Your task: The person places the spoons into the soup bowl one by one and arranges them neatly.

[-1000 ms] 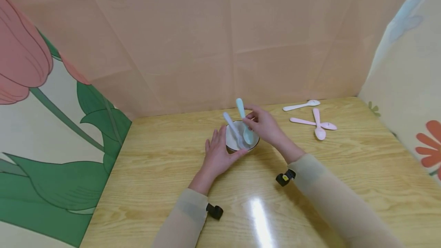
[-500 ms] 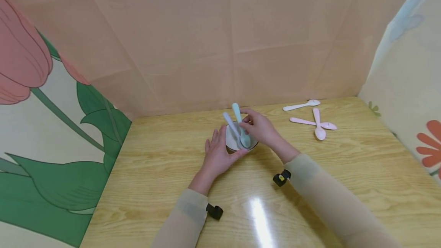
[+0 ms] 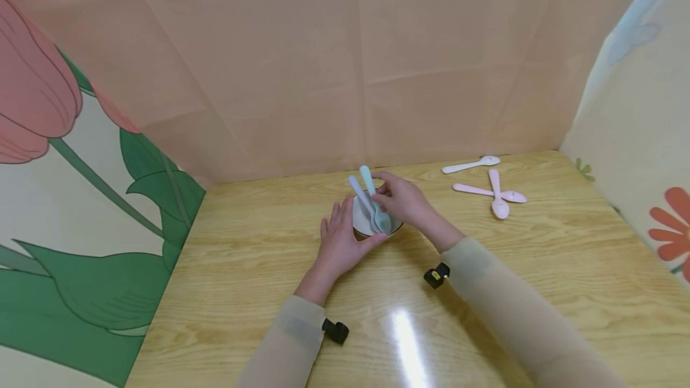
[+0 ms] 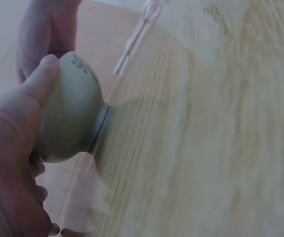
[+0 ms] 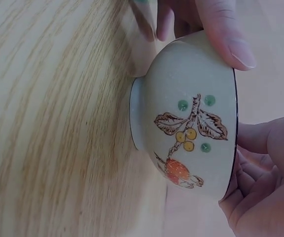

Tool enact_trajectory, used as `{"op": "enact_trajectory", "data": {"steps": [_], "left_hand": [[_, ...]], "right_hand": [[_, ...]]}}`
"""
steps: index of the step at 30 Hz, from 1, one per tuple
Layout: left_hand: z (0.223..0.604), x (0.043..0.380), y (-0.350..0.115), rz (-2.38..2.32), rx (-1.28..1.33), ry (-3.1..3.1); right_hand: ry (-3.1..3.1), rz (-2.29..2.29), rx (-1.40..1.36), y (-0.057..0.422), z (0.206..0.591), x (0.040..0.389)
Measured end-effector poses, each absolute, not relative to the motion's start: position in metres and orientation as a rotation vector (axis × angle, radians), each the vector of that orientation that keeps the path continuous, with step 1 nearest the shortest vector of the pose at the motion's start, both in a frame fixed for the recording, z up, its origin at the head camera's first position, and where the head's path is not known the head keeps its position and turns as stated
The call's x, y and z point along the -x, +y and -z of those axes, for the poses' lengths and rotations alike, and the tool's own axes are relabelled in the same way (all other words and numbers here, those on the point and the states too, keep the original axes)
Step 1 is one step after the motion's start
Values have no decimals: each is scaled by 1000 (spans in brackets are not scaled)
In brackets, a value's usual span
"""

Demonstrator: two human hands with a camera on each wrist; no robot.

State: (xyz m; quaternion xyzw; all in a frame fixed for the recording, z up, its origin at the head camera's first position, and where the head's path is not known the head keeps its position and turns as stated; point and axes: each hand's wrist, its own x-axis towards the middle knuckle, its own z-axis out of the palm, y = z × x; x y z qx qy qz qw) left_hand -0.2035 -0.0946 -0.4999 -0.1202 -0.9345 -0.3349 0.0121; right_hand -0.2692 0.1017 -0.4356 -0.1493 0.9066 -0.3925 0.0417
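Observation:
A small white bowl with a dark rim stands on the wooden table. Its outside, painted with leaves and berries, shows in the right wrist view. My left hand holds the bowl from the left and front, thumb at the near rim and fingers along its side. With thumb and fingers my right hand pinches a mint-green spoon, whose head is down in the bowl and whose handle sticks up past the far rim. A pale lilac spoon leans in the bowl just left of it.
Right of the bowl, two pink spoons lie crossed, one pink spoon on top. Behind them is a whitish spoon. A pinkish-brown backdrop closes off the table's far edge, with printed panels left and right.
My right hand has lowered the mint-green spoon into the bowl and shifted it left, close against the lilac spoon. The left hand has stayed at the bowl.

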Motion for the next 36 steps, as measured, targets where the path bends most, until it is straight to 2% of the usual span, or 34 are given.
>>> {"op": "enact_trajectory", "data": {"steps": [28,36], "left_hand": [[500,202,-95,1037,398,-2887],[501,203,-96,1035,400,-2897]], "right_hand": [[2986,860,515,91,439,268],[2978,882,529,91,437,267]]}}
